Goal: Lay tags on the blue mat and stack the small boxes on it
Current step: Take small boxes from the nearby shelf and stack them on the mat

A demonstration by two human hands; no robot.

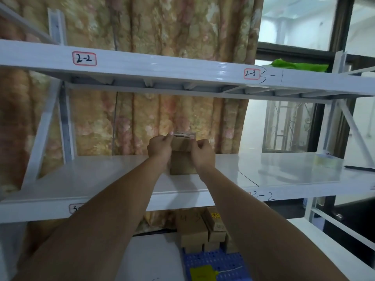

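Head view: I see both arms extended to middle white metal shelf (101,175). Left hand (159,148) and right hand (203,152) clamp opposite sides of upper small brown cardboard box (181,146), stacked on second box (182,165). Blue perforated plastic mat (215,262) at 6 o'clock on lower shelf, carrying more brown boxes (193,232) and yellow tag (202,273).

Step, judged: box pickup from shelf. Next move calls for lifting box clear, lowering to mat stack.

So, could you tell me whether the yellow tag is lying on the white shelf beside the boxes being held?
No, the yellow tag lies on the blue mat below, not on the white shelf.
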